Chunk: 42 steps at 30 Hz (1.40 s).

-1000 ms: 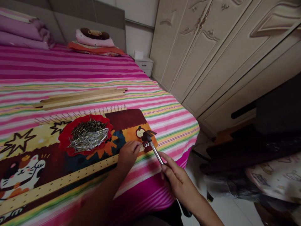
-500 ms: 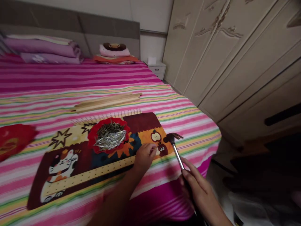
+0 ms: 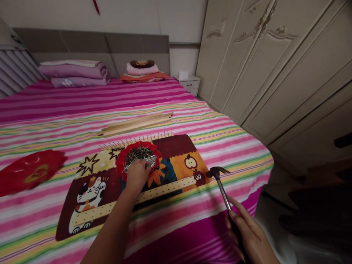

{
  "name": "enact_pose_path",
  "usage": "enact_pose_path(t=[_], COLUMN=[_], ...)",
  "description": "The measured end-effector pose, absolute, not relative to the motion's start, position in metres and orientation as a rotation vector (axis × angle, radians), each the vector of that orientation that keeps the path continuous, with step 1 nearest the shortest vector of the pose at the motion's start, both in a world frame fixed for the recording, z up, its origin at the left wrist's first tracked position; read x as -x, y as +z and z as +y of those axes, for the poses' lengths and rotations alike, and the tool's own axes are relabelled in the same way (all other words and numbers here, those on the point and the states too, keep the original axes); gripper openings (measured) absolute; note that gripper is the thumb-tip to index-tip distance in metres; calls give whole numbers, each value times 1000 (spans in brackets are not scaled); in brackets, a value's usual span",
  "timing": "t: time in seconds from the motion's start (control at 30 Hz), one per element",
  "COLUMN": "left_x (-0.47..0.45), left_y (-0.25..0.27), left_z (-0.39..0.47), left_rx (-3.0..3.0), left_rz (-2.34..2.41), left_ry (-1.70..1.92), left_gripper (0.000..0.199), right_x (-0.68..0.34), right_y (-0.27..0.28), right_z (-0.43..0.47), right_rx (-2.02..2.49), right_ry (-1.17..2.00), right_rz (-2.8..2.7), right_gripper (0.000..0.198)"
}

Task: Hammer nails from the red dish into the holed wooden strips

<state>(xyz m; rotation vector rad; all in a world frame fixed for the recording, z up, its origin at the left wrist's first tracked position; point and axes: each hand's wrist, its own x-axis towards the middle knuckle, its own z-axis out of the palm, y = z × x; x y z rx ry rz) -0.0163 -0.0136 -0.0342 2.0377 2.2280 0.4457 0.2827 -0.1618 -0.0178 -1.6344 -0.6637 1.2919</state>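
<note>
My left hand (image 3: pixel 138 171) reaches into a red scalloped bowl (image 3: pixel 119 164) of loose nails (image 3: pixel 139 153). Its fingers are bent together against the silvery nails, and their tips are hidden. My right hand (image 3: pixel 246 227) grips the dark handle of a claw hammer (image 3: pixel 223 189), whose head hovers by the right edge of a patterned mat (image 3: pixel 170 146). Along the near side of this mat lies a pale wooden strip (image 3: pixel 162 189) with rows of dark dots, partly behind my left forearm. A second strip (image 3: pixel 128 142) with nails standing upright runs along the mat's far edge.
Several bare wooden strips (image 3: pixel 134 124) lie on the striped bedspread (image 3: pixel 192 123) beyond the mat. A red plate-like dish (image 3: pixel 33 170) rests at the left. Folded bedding (image 3: pixel 75 73) is stacked by the headboard. A wardrobe (image 3: pixel 261 62) stands at the right.
My left hand has moved left from the right end of the dotted strip to the nails in the bowl. The hammer stays in my right hand. The camera view has shifted.
</note>
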Motion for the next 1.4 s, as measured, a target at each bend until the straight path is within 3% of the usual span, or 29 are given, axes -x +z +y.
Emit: enact_pose_path(t=[0.2,0.4,0.7,1.03,1.4], left_x=[16,27,-6,-85,-98], left_y=[-32,-28,-12,-38,-65], left_z=[-17,-21,-39,-53,-44], left_rx=[-1996,-1685,-1112,-1381,-1636], left_rz=[2209,2179,1571,1498,1558], left_ry=[403,722,1137,961,1060], left_gripper=[19,18,31,23,19], right_x=[-280,-280,-286,-288,-289], right_y=[-23,-25,-36,-32,-33], right_z=[-164,-166,-172,-175,-175], right_rx=[1572,1557,1524,1468,1460], right_ry=[1346,1332,1371,1404,1413], right_rz=[-662,-703,-749,-770,-746], right_gripper=[63,59,57,55,53])
